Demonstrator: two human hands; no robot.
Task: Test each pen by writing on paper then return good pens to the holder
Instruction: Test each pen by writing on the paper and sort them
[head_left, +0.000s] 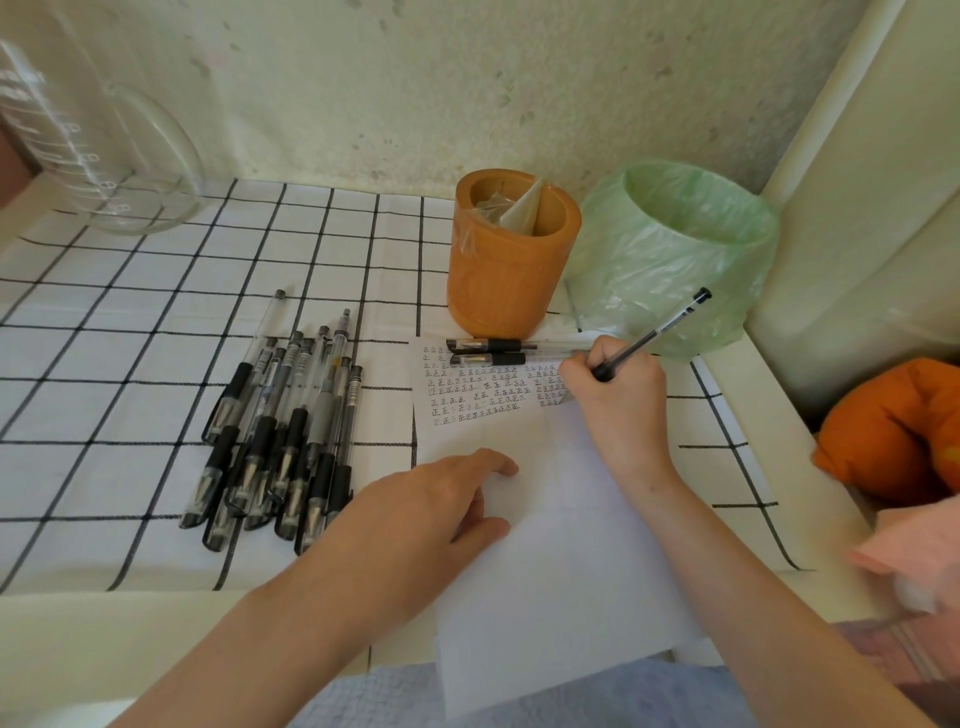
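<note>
My right hand (615, 400) grips a black pen (655, 332) with its tip down on the white paper (545, 545), at the right end of rows of small written marks. My left hand (436, 499) lies flat on the paper's left part, fingers spread, holding nothing. Two capped pens (493, 352) lie side by side along the paper's top edge. A pile of several black pens (283, 431) lies left of the paper. The orange pen holder (511, 260) stands behind the paper with crumpled plastic inside it.
A small bin lined with a green plastic bag (670, 249) stands right of the holder. A glass measuring jug (98, 140) sits at the back left. The table has a white cloth with a black grid (130, 338). An orange cushion (893, 426) lies at the right edge.
</note>
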